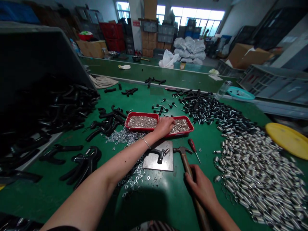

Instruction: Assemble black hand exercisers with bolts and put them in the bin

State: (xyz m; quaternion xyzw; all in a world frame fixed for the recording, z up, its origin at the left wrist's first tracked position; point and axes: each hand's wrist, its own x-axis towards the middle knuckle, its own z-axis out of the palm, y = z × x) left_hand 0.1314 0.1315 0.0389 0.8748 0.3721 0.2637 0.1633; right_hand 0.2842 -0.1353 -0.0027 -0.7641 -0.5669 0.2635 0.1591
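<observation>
Low on the green table (168, 199), the right hand (202, 187) is wrapped shut around the wooden shaft of a hammer (185, 162). Its steel head lies just beside a flat grey plate (166, 163), with bare surface in front. Farther out, the left hand (165, 125) lies palm-down, arm stretched, over a red tray (183, 132) of small shiny pieces; whether its fingers pinch anything I cannot tell. Silver cylinders (252, 166) crowd the right side.
</observation>
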